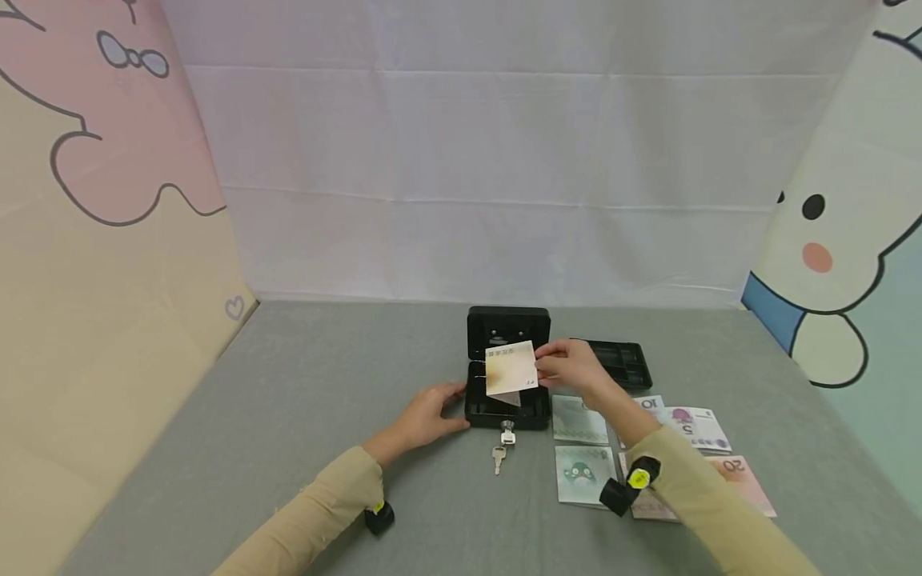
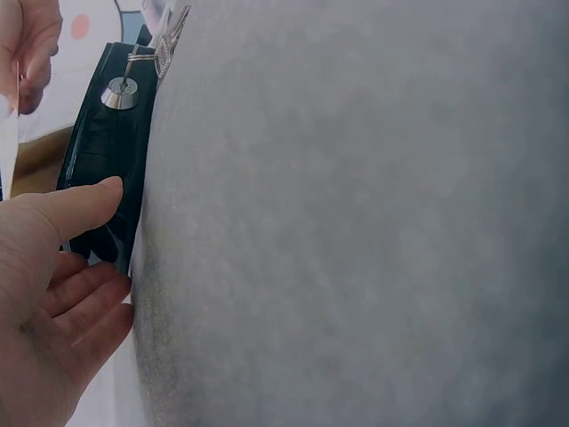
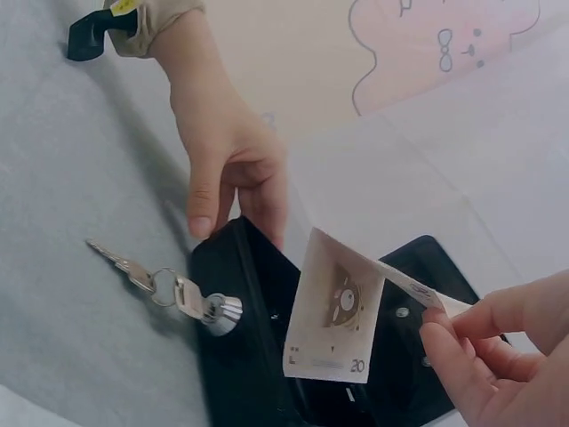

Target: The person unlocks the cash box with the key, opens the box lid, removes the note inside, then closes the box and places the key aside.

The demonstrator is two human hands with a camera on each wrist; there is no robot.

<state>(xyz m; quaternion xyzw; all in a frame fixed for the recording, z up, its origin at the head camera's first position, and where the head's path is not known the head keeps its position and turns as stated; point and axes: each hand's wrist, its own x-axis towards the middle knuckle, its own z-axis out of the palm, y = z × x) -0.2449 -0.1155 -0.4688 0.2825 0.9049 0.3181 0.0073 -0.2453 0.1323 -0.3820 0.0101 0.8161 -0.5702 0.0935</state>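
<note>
Folded banknote (image 1: pixel 511 370) is above the open cash box (image 1: pixel 535 422). Left hand (image 1: pixel 426 416), fingers relaxed, touches the box's left side; right hand (image 1: pixel 574 370), farther off, pinches the banknote's edge. Likely step: stowing; next move calls for lowering it clear of the raised lid (image 1: pixel 507 319).

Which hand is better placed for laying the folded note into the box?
Likely the right hand: it pinches the note above the open box, while the left hand touches the box's side.
</note>
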